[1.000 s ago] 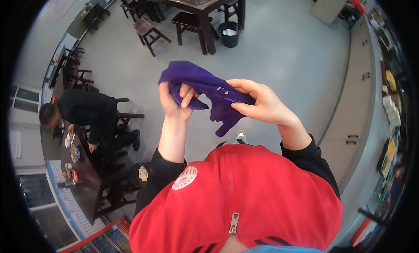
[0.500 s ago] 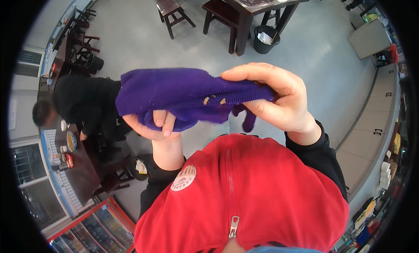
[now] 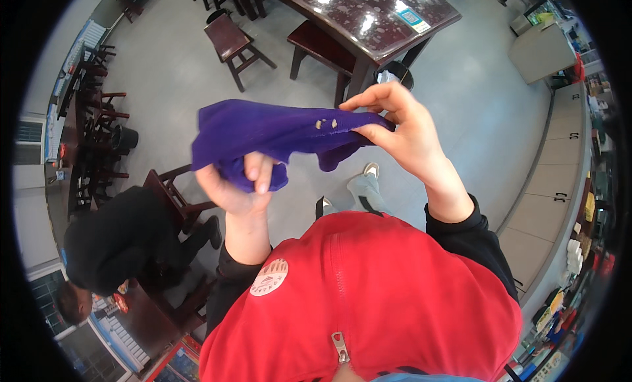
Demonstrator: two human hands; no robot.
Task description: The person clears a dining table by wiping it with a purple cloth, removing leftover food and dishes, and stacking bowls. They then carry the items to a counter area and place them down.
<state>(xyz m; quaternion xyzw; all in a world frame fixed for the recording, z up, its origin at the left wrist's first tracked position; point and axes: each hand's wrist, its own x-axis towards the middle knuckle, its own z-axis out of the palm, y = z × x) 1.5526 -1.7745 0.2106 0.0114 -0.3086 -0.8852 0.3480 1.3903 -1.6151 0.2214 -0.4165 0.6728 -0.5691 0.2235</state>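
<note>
A crumpled purple cloth (image 3: pixel 263 128) stretches between my two hands, with small pale bits (image 3: pixel 326 125) stuck on it near the right end. My left hand (image 3: pixel 234 191) grips the cloth's left part from below, fingers curled into the folds. My right hand (image 3: pixel 405 135) pinches the narrower right end between thumb and fingers, its index finger along the top edge. Part of each hand's fingers is hidden by the fabric. Below are my red vest (image 3: pixel 408 283) and one of my shoes (image 3: pixel 372 170).
A dark table (image 3: pixel 329 6), stools (image 3: pixel 227 39) and a bucket (image 3: pixel 405 79) stand ahead. A person in black (image 3: pixel 115 237) bends over a long table (image 3: pixel 155 313) at left. A counter with cabinets (image 3: pixel 553 171) curves along the right, crowded with items.
My hands have moved apart, the left one leftward and lower, drawing the cloth out flatter. The view has shifted, and the person in black now appears lower in it.
</note>
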